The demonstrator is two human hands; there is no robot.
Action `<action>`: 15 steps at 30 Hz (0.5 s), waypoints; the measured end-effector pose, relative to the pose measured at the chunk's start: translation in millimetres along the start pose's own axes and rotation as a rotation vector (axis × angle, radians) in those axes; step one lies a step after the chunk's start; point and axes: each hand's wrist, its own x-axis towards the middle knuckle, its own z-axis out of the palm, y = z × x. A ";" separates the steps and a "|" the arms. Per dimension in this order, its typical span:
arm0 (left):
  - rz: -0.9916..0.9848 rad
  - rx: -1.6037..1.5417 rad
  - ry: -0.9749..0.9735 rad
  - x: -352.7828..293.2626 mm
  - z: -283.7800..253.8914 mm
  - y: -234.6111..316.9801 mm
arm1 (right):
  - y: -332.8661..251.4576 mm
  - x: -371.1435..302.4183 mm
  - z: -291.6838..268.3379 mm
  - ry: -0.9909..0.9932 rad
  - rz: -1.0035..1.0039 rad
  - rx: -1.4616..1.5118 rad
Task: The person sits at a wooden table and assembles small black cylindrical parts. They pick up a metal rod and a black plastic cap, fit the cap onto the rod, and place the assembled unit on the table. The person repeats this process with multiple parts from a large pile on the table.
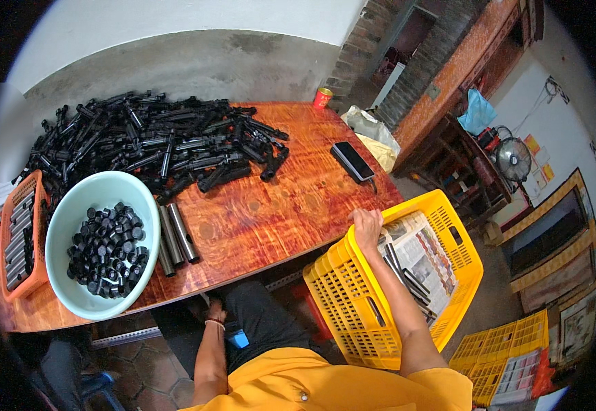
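My right hand [368,229] is closed over the near left corner of a yellow plastic crate [342,301], its fingers hooked on the rim beside the table's edge. Newspaper [418,240] lines the crate, and several dark metal tubes [407,277] lie on it. Down by my lap, below the table edge, is my left hand [216,312]; its fingers are mostly hidden, so what they hold, if anything, does not show. On the table above it rest a few metal tubes [180,233] next to a pale blue basin [57,236] of black caps [109,246].
A large heap of black tubular parts [168,147] covers the back left of the wooden table [270,212]. An orange basket [7,291] holds more tubes. A phone-like black device [353,162] and a red can [323,98] sit farther right. Yellow crates [503,349] stand on the floor.
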 end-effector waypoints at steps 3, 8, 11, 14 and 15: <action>-0.030 0.005 -0.248 1.9 -25.8 -4.4 | -5.9 2.8 -2.8 -0.009 -0.001 0.016; -0.103 -0.092 -0.143 -1.7 -30.8 0.2 | -6.6 3.0 -4.6 -0.015 0.003 0.020; -0.112 -0.142 -0.090 -0.3 -25.9 3.5 | -6.4 3.0 -3.5 -0.004 0.006 0.017; -0.126 -0.219 -0.050 2.6 -21.0 3.7 | -6.3 3.9 -2.5 0.005 0.008 0.031; -0.134 -0.270 -0.019 2.7 -18.7 3.1 | -7.3 3.9 -3.5 0.006 0.007 0.035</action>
